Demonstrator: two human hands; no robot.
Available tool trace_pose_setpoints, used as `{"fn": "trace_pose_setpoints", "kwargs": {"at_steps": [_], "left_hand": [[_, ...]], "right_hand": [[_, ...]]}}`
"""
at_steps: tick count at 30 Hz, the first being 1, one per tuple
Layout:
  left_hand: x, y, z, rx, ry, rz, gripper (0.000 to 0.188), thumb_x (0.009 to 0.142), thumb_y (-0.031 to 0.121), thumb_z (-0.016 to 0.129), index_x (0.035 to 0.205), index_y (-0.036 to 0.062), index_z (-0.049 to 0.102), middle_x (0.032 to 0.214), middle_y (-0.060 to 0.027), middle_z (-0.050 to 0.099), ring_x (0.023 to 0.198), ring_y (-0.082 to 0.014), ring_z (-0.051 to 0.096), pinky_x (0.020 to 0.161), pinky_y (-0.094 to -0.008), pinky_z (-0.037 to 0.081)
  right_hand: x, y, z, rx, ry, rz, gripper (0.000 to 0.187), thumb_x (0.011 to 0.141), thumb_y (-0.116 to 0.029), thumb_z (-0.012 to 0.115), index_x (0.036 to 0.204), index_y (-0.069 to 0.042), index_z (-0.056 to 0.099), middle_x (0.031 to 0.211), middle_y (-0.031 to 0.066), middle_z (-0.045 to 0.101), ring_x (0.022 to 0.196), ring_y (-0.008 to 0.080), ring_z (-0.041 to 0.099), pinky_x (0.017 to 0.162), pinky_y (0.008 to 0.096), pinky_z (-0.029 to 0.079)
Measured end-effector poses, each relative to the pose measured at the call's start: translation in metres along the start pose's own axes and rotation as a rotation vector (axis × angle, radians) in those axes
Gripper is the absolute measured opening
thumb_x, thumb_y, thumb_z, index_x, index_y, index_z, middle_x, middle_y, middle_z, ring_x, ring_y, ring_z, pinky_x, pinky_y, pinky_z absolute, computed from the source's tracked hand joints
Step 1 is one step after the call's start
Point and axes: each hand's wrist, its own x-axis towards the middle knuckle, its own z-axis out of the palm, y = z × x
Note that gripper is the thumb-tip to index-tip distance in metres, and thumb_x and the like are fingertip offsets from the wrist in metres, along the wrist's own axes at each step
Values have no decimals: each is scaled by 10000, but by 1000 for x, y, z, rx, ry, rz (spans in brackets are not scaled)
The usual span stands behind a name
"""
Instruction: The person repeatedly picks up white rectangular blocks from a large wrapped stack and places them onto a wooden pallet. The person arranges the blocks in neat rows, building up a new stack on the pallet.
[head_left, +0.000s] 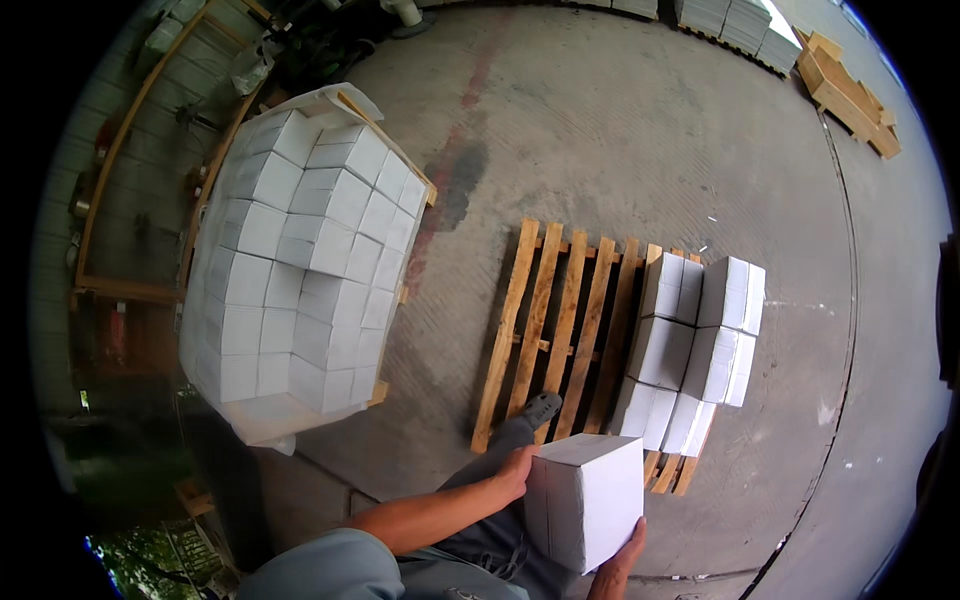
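Between my two hands is a white cardboard box (585,500), carried in front of my body at the near edge of a wooden pallet (530,330). My left hand (517,472) is closed against its left side near the top, and my right hand (625,555) grips its lower right edge. Several similar white boxes (665,352) sit on the pallet's right part, some stacked higher at the right. The slats on the pallet's left part show bare. My foot in a grey clog (542,408) is at the near slats.
A tall stack of white boxes (300,250) on another pallet stands at the left, partly wrapped in sheeting. Behind it is a wooden-framed rack (130,200). Concrete floor (600,120) lies around. Far right are a wooden crate (845,90) and more white stacks (735,25).
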Motion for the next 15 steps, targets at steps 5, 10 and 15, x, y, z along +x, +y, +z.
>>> {"fn": "trace_pose_setpoints", "kwargs": {"at_steps": [5, 10, 15], "left_hand": [[-49, 16, -59, -64, 6, 65, 378, 807, 268, 559, 1065, -9, 548, 1047, -119, 573, 934, -227, 539, 795, -352, 435], [-31, -13, -154, -157, 98, 148, 358, 790, 251, 569, 1032, -13, 558, 1033, -135, 577, 933, -227, 546, 806, -359, 438], [-49, -55, -238, -213, 58, 182, 364, 797, 272, 555, 1043, 5, 556, 1047, -124, 575, 953, -227, 539, 819, -371, 432]], "right_hand": [[-43, 30, 26, -89, -104, -46, 512, 907, -376, 395, 1165, 54, 498, 1077, 157, 582, 967, 248, 573, 837, 341, 445], [-78, 78, 34, -117, -194, -7, 516, 897, -377, 412, 1180, 46, 494, 1090, 154, 579, 972, 255, 573, 848, 339, 443], [-114, 145, -6, -114, -247, 28, 520, 883, -368, 422, 1159, 66, 493, 1080, 165, 577, 972, 264, 570, 846, 344, 439]]}}
